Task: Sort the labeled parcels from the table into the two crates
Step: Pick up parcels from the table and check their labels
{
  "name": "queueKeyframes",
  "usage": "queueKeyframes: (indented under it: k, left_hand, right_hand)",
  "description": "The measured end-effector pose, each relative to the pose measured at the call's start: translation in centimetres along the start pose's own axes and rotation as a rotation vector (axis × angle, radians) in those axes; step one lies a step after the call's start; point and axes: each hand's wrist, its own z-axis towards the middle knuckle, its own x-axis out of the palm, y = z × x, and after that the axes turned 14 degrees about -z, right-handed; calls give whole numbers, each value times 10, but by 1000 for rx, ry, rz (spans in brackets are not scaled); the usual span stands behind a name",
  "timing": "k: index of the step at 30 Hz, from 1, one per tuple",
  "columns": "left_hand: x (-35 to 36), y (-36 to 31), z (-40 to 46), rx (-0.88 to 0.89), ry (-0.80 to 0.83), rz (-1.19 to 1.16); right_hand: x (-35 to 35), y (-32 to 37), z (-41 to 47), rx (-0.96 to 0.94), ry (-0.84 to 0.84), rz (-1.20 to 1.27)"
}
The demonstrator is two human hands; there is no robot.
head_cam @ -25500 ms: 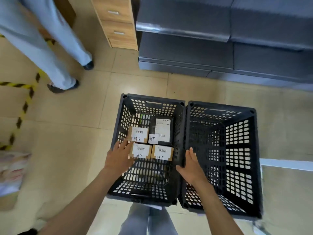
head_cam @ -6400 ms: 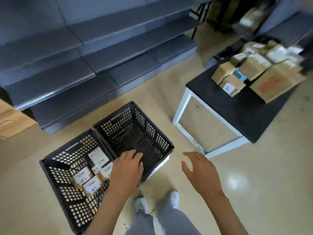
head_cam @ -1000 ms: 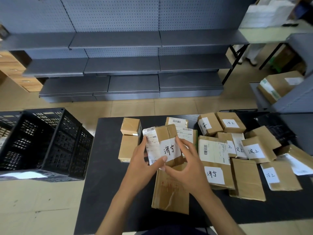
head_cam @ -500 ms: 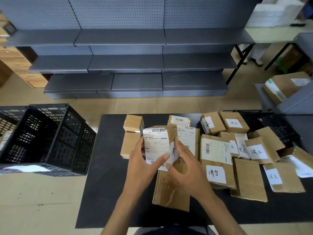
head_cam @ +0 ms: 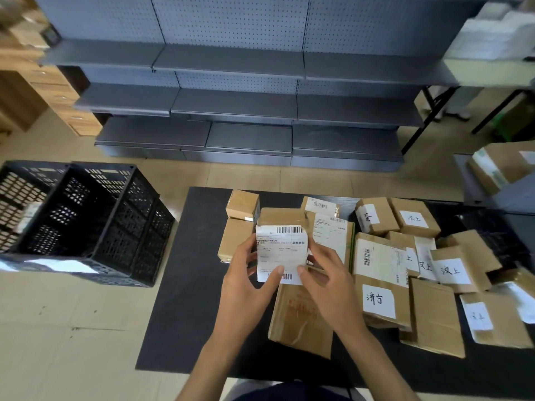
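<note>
The left hand (head_cam: pixel 246 273) and the right hand (head_cam: pixel 327 279) both held one small brown cardboard parcel with a white printed shipping sheet (head_cam: pixel 281 253) on its face. The fingers were curled round its sides and each thumb pressed on the bottom edge of the sheet. The parcel was lifted up, just above the black worktop (head_cam: pixel 185 285), with the printed side turned toward the person.

Under the hands lay a flat brown cardboard parcel with red print (head_cam: pixel 301 316). To the right sat a bigger brown box with a white hand-written tag (head_cam: pixel 379 299), and beyond it many more brown tagged parcels (head_cam: pixel 450 270) lay close together, some overlapping. Two small plain brown boxes (head_cam: pixel 238 224) sat just left of the held parcel.

On the floor to the left stood two black plastic lattice crates (head_cam: pixel 95 221) side by side. The far left one seemed to have a few parcels inside, but only a bit of them showed.

It looked like the checking step: the person was reading the parcel to learn where it belonged. No hand-written tag showed on this side, so the parcel may need another turn. Next it would have to be carried left, past the worktop edge, and dropped into the right crate.
</note>
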Motion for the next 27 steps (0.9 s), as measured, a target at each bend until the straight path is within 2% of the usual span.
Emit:
queueKeyframes:
  k: [6, 11, 19, 22, 27]
  left_hand:
    - [-12, 2, -3, 49, 12, 50]
    - [-24, 5, -6, 23, 16, 38]
    - [-36, 9, -15, 46, -33, -119]
    - [-35, 14, -16, -12, -26, -243]
    - [-31, 19, -16, -26, 2, -242]
  right_hand:
    - [6, 8, -6, 3, 28, 31]
    - [12, 17, -14, 15, 92, 84]
    - [22, 19, -32, 70, 76, 164]
    - [23, 21, -39, 95, 51, 185]
    - [21, 21, -53, 138, 52, 221]
